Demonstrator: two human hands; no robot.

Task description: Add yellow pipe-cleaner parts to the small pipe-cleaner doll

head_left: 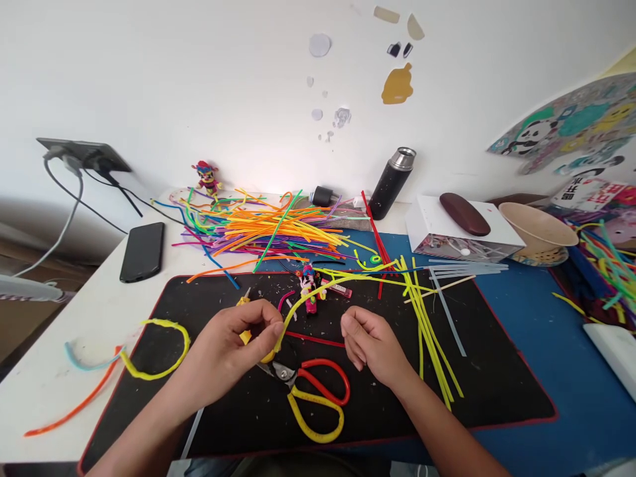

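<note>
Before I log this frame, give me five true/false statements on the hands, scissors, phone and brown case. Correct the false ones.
1. The left hand holds a yellow pipe cleaner. True.
2. The right hand grips the scissors. False: the scissors lie on the black mat, apart from that hand.
3. The phone lies on the white table, left of the mat. True.
4. Both scissor handles are blue. False: one is red, the other yellow.
5. The brown case rests on top of the white box. True.
</note>
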